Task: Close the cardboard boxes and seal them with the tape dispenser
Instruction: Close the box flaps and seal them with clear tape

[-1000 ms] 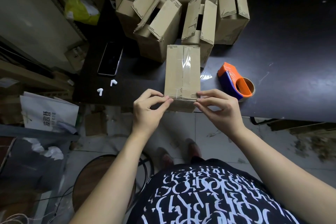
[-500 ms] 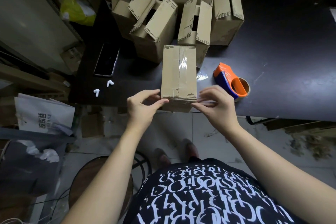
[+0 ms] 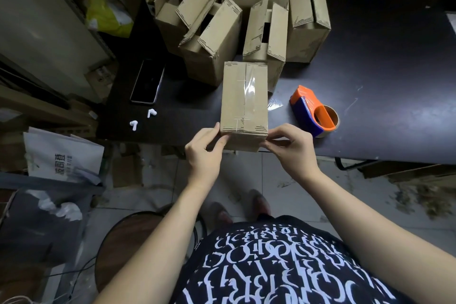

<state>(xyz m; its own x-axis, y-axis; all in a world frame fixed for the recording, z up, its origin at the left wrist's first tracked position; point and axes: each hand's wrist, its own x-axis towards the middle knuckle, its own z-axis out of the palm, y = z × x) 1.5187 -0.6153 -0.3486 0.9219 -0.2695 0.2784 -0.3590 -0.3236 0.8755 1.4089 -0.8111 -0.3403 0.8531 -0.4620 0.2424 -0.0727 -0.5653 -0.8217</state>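
Cardboard box (image 3: pixel 243 99) pinched by left hand (image 3: pixel 202 153), right hand (image 3: pixel 293 152)

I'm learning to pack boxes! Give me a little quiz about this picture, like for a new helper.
1. True or false: the orange and blue tape dispenser lies left of the taped brown cardboard box.
2. What lies beside the black phone? A) two white earbuds B) scissors C) a cup
3. Fill in: the left hand and right hand hold the box at its ____ end (near or far).
Key: 1 false; 2 A; 3 near.
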